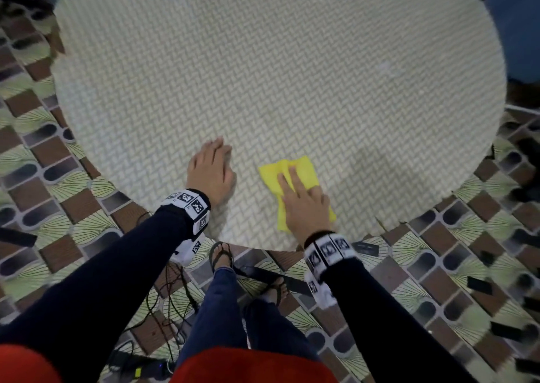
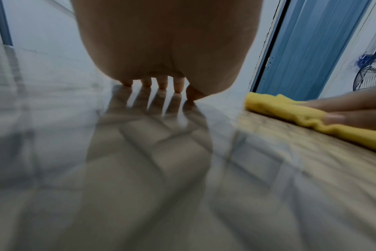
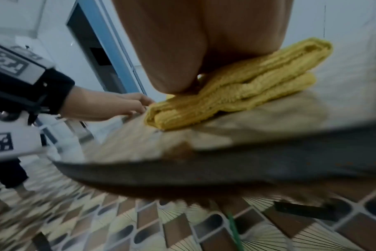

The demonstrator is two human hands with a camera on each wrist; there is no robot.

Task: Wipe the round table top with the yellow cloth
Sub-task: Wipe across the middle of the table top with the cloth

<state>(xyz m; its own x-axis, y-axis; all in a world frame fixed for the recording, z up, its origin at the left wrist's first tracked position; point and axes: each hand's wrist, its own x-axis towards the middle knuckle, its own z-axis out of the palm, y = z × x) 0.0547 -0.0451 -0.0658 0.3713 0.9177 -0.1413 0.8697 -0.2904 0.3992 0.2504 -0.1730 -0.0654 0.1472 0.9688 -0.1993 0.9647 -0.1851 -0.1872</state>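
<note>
A person's right hand, fingers flat, presses the yellow cloth near the round table top's front edge, mid-wipe; left hand, fingers straight, braces beside it; next, likely sweeping farther across.

I see both arms extended forward in dark sleeves, each wrist carrying a marker-tagged band. My left hand is lowered palm-down, fingers straight and close together, tips touching the surface. My right hand lies flat, palm-down, fingers straight and slightly spread, pressing downward.
</note>
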